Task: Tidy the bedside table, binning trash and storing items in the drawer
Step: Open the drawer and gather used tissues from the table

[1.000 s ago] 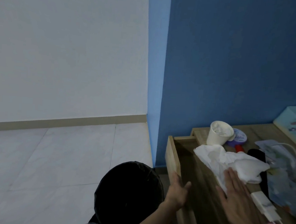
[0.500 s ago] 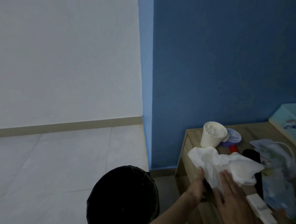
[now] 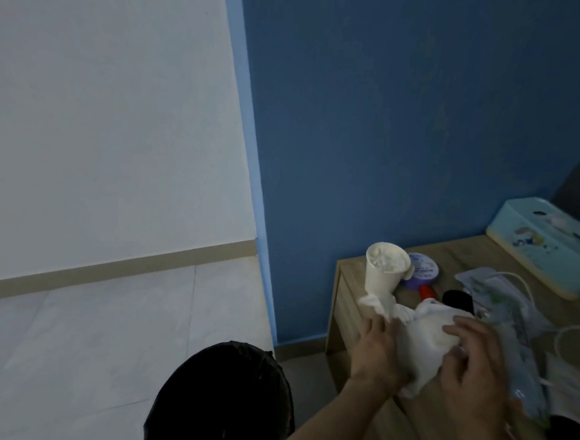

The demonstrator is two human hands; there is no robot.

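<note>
The white paper wad (image 3: pixel 422 339) sits right between the two hands, on the near left corner of the bedside table (image 3: pixel 345 285). The left hand (image 3: pixel 377 351) lies against the wad's left side. Its fingers (image 3: pixel 377 325) point up along the paper, but they are blurry, so I cannot tell if they curl round it. The right hand (image 3: pixel 470 366) is on the other side, and its fingers (image 3: pixel 456 331) are bent over the top of the wad, holding it. The wad is lumpy. Its long way runs from just past the left fingertips back toward the left wrist.

The bin (image 3: pixel 221 400) is on the floor, down and to the left of the left fingers, so I think the left hand is nearer to it. The wad will likely need to be lifted off the table edge and carried left and down. The bin has a black bag in it, and it is too dark to see what is inside.

Just past the left fingertips, touching the far end of the wad, stands a paper cup (image 3: pixel 380 277) with more scrunched white paper in it. It could tip over if the wad drags on it. Far past the right fingers is a blue-green tissue box (image 3: pixel 547 244). No open drawer shows.
</note>
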